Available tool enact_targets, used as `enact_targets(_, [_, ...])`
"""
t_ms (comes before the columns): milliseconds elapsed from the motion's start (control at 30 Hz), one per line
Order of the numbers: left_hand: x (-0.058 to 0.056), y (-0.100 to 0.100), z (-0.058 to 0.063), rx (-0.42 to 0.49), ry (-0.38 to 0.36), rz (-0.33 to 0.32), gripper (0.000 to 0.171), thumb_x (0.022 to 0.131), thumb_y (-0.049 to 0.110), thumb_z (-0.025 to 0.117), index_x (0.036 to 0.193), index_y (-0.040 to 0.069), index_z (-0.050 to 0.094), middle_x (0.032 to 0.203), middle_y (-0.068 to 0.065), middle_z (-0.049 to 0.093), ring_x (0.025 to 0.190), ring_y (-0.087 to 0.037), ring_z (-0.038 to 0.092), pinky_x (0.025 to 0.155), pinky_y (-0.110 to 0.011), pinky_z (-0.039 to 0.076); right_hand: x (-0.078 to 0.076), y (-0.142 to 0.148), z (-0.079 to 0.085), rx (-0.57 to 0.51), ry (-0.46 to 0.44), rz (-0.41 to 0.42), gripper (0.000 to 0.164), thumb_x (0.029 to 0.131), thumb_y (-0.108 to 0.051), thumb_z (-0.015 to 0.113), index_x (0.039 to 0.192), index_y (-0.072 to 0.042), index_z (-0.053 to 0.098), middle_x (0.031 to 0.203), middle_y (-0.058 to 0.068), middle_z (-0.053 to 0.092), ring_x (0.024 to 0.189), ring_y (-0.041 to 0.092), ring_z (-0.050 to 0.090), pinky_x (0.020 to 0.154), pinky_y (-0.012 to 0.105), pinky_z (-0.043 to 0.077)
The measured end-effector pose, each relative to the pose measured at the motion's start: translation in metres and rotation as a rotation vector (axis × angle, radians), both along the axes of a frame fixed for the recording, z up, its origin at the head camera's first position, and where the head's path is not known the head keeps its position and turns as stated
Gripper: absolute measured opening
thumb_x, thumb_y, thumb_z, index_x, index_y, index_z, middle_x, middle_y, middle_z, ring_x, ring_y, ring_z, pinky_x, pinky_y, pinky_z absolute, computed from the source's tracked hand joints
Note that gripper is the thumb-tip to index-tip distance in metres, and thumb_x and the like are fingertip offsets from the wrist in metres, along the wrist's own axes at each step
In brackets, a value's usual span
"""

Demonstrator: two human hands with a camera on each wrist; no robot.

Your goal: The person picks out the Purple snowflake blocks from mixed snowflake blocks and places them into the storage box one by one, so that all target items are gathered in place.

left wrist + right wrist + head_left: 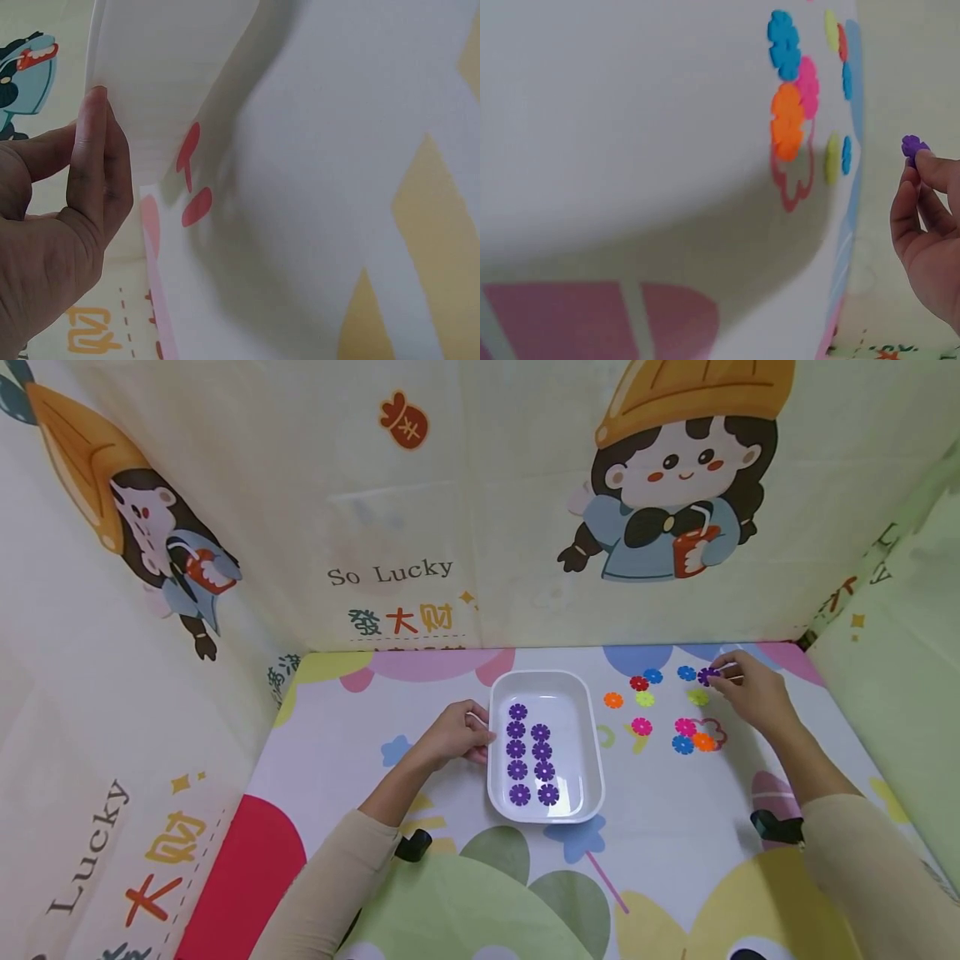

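A white tray (588, 752) holds two columns of purple snowflake discs (516, 749) on its left side and middle. My left hand (459, 732) holds the tray's left rim; in the left wrist view, the fingers of that hand (75, 195) are at the tray's edge (157, 82). Off to the right, my right hand (753, 689) pinches one purple snowflake disc (707, 677) between thumb and fingertips. The same disc (913, 147) shows above the table in the right wrist view.
Loose snowflake discs lie right of the tray: an orange one (613, 700), a red one (638, 683), and a pink one (686, 727) beside a blue one (682, 745), among several others. A printed cloth wall (517, 527) rises behind the table.
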State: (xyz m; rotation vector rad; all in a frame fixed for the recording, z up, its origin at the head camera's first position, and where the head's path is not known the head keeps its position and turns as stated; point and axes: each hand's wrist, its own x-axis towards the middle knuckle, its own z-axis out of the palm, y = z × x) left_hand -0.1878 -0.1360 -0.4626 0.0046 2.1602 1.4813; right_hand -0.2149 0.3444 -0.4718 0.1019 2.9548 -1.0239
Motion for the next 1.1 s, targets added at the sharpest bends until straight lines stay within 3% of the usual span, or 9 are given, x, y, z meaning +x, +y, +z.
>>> enact_targets(267, [0.001,0.000,0.001,-0.004,-0.002,0.002,0.031,0.097,0.003,0.070,0.123,-0.002,0.054,0.092,-0.014,0.067,0.060,-0.018,0.071,0.071,-0.047,0.068,0.002,-0.031,0.022,-0.011,0.004,0.071,0.034,0.106,-0.024,0.059,0.134,-0.004,0.053,0.126,0.028,0.062,0.115,0.047,0.062,0.093,0.057,0.063])
enact_targets(533, [0.001,0.001,0.000,0.000,0.000,0.000,0.032,0.097,0.003,0.070,0.124,-0.003,0.054,0.091,-0.014,0.066,0.060,-0.017,0.070,0.070,-0.047,0.068,0.004,-0.063,0.036,-0.018,0.042,0.176,0.028,0.103,-0.016,0.064,0.129,-0.009,0.057,0.119,0.023,0.069,0.106,0.038,0.066,0.083,0.040,0.068])
enact_targets(1100, [0.002,0.000,0.000,0.018,0.010,-0.001,0.031,0.097,0.002,0.069,0.123,-0.004,0.054,0.091,-0.014,0.066,0.059,-0.016,0.069,0.068,-0.045,0.069,0.004,-0.121,0.047,-0.057,0.098,0.376,0.024,0.098,-0.008,0.070,0.122,-0.009,0.066,0.113,0.012,0.072,0.101,0.032,0.071,0.089,0.049,0.066])
